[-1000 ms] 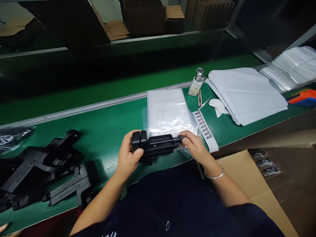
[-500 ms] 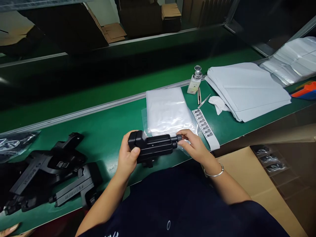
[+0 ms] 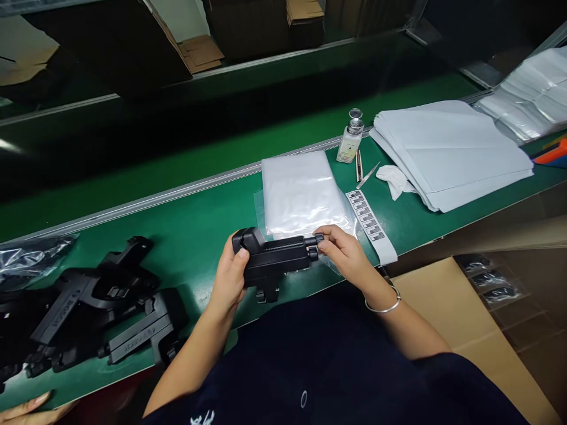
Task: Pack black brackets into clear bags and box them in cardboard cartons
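Observation:
A black plastic device (image 3: 279, 260) with a ribbed shaft on top and a clamp-like foot below is held above the bench's front edge. My left hand (image 3: 230, 274) is closed round its thick left end, thumb on the near side. At the other end, the fingers of my right hand (image 3: 343, 251) pinch the small round knob (image 3: 318, 238) at the tip of the shaft. A second knob (image 3: 313, 254) sits just below it. Behind the device lies a stack of clear plastic bags (image 3: 301, 192).
Similar black devices (image 3: 142, 333) are heaped at left, near a bagged item (image 3: 33, 260). Another person's hand (image 3: 33, 407) rests at lower left. A label strip (image 3: 367, 218), tweezers (image 3: 368, 175), pump bottle (image 3: 349, 141) and white sheets (image 3: 452, 153) lie at right. An open carton (image 3: 452, 319) stands below.
The device has turned in my hands, so more of its flat side and lower foot shows. My right fingers stay on the knob. The other person's hand reaches further into view.

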The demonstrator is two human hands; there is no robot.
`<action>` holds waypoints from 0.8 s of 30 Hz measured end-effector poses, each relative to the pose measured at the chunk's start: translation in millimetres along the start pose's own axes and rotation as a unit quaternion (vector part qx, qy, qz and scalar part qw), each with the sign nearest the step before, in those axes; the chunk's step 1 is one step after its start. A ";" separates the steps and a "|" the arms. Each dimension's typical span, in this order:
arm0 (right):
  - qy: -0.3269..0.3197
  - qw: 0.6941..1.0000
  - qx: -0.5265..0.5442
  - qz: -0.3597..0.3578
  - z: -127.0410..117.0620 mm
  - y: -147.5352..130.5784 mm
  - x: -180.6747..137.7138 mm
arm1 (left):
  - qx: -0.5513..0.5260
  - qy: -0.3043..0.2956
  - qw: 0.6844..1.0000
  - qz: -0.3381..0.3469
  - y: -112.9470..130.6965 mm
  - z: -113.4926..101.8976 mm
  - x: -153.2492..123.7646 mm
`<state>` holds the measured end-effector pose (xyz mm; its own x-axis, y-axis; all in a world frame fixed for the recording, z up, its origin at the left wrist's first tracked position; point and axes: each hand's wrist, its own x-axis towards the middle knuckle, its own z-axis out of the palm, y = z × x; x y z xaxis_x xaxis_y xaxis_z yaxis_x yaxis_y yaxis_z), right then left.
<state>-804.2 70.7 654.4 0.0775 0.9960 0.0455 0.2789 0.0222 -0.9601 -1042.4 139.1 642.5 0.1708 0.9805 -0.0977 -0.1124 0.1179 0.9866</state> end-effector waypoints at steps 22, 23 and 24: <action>0.017 0.982 0.127 0.136 13.6 32.6 13.1 | -0.054 0.014 0.997 -0.056 -11.5 11.6 15.7; 0.024 0.983 0.120 0.138 14.2 33.0 13.7 | -0.051 0.007 0.997 -0.054 -11.8 11.3 15.6; 0.028 0.983 0.118 0.136 14.9 33.1 14.0 | -0.050 0.002 0.997 -0.053 -12.2 11.1 15.7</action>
<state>-808.1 86.6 619.2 0.1726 0.9615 -0.2139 0.0101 -0.2189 -0.9757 -1027.4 151.3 630.4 0.1822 0.9623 -0.2018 -0.1905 0.2360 0.9529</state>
